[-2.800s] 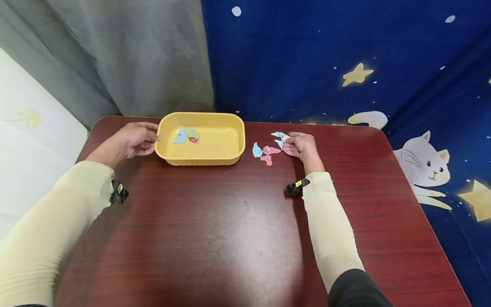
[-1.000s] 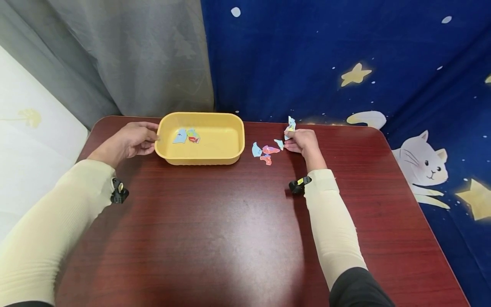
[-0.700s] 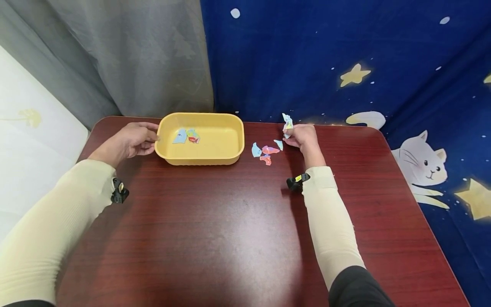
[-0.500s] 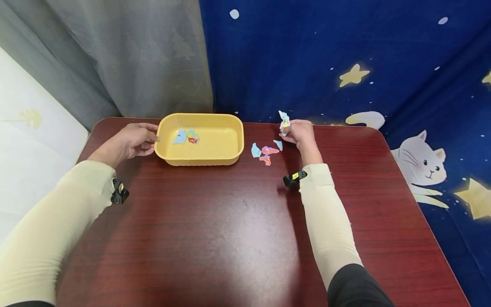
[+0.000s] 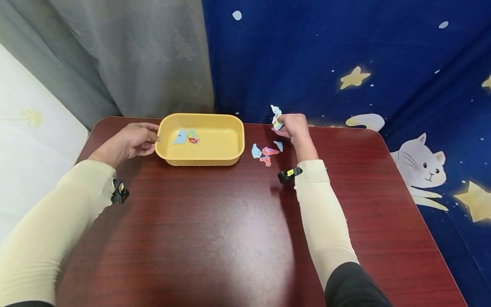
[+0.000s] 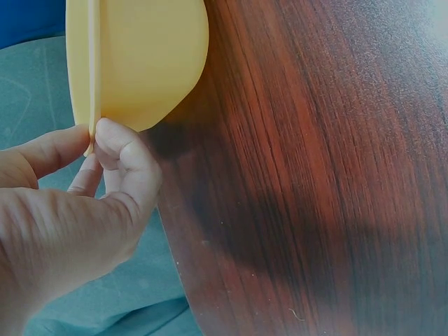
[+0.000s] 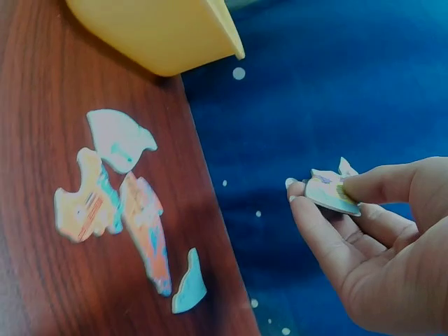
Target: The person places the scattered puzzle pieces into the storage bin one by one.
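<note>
My left hand (image 5: 135, 140) pinches the left rim of a yellow plastic basin (image 5: 201, 162) between thumb and fingers. Inside the basin, toward its left side, lie light blue (image 5: 179, 137) and green-and-red puzzle pieces (image 5: 193, 137). My right hand (image 5: 293, 126) holds a pale blue and yellow puzzle piece (image 7: 332, 194) between thumb and fingers, raised near the table's back edge; whether it is one piece or two stacked, I cannot tell. On the table below lie several flat pieces: two light blue ones (image 7: 120, 142) and two red-orange ones (image 7: 147, 231).
The dark red wooden table (image 5: 215, 230) has a rounded back edge close to both hands. Behind it hang a grey curtain (image 5: 153, 59) and a blue curtain (image 5: 291, 51) with stars and a cat.
My right hand has lifted the puzzle piece off the table and moved it up and left toward the basin. My left hand has stayed on the rim.
</note>
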{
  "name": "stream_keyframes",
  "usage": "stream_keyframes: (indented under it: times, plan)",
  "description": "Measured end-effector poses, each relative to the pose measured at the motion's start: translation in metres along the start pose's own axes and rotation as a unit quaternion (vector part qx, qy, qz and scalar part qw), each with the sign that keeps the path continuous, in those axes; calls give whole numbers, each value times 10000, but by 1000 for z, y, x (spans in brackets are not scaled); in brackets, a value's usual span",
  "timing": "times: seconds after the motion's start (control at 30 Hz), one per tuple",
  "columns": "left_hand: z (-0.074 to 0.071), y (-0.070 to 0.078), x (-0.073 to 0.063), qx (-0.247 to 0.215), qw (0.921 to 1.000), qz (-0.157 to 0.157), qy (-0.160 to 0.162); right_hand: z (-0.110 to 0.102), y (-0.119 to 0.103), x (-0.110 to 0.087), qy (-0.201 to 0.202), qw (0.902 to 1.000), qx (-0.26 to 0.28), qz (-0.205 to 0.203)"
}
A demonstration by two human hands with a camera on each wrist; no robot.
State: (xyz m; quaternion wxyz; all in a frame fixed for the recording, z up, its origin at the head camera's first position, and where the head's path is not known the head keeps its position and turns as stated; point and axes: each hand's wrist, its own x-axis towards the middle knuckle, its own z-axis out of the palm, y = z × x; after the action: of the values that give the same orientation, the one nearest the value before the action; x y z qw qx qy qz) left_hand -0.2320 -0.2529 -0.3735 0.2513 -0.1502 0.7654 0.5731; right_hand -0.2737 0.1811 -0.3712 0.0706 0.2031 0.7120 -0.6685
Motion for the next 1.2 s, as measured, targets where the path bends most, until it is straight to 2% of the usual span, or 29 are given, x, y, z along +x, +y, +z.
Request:
stream_keyframes:
  times: [0.17,0.43,0.93,1.2]
  plan:
    - [0,0,1,-8,10000,16,-18,6,-7,-4,-77,9997,-221,-68]
    - [-1,-1,0,-14,10000,-1,8,21,-18,-8,-157,9996,-96,-220]
    - [0,-1,4,-181,9998,-72,-52,53,-26,-14,-478,9978,-291,-360]
    - [-1,-1,4,-120,9999,-47,-4,73,-26,-16,-552,9954,-678,-399]
